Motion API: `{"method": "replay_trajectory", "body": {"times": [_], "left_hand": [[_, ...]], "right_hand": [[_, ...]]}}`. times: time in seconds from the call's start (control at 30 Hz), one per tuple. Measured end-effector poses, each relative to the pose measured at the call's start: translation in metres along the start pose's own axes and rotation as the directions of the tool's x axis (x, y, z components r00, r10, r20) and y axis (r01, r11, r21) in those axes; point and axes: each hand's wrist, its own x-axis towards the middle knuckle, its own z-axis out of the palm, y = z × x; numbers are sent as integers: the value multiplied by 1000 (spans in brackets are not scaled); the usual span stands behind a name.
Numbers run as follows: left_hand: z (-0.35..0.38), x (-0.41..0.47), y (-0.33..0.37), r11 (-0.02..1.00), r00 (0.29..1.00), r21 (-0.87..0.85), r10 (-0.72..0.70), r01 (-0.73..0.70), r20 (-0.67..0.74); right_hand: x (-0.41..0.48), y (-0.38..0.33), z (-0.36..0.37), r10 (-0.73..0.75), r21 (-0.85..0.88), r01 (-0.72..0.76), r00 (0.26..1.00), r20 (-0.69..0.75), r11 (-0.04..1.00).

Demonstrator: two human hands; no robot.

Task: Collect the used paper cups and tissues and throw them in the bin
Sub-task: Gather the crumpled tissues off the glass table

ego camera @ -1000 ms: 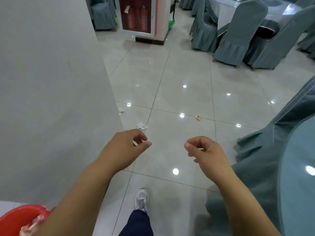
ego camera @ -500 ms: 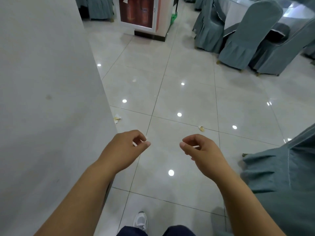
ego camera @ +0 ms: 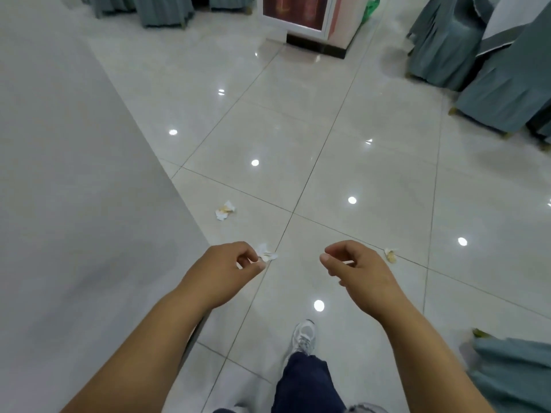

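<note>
Three bits of litter lie on the glossy tiled floor. A crumpled stained tissue [ego camera: 225, 210] sits near the foot of the grey wall. A second white tissue [ego camera: 267, 253] shows just past the fingertips of my left hand [ego camera: 226, 272]; it looks to be lying on the floor, not in my fingers. A small yellowish scrap [ego camera: 390, 255] lies to the right of my right hand [ego camera: 357, 275]. Both hands hang in front of me with loosely curled fingers and hold nothing. No paper cup or bin is in view.
A plain grey wall [ego camera: 74, 204] fills the left side. Chairs in teal covers [ego camera: 501, 93] stand at the upper right, and a white cabinet [ego camera: 310, 22] at the top. Teal cloth [ego camera: 512, 371] hangs at the lower right. My shoe [ego camera: 304, 335] is on the tiles.
I have walked forward along the wall, so the tissues and scrap are nearer. The red bucket at the lower left has left the view. Both hands keep the same loose curl.
</note>
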Motion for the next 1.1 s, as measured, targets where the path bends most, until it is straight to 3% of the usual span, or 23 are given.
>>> {"method": "replay_trajectory", "body": {"times": [0.3, 0.53, 0.7, 0.93, 1.1], "left_hand": [[28, 125, 16, 979, 978, -34, -200, 202, 58], [47, 213, -23, 950, 952, -91, -292, 300, 87], [73, 291, -61, 928, 932, -117, -341, 355, 125], [166, 403, -129, 909, 921, -152, -374, 387, 109], [259, 465, -174, 920, 912, -86, -361, 382, 195]], "right_hand": [[154, 1, -35, 74, -95, -58, 982, 174, 994], [248, 16, 7, 165, -172, -121, 949, 269, 978], [314, 40, 43, 213, -184, -169, 943, 254, 968], [405, 139, 100, 290, -168, -251, 915, 280, 953], [462, 231, 134, 320, -251, -250, 901, 294, 935]]}}
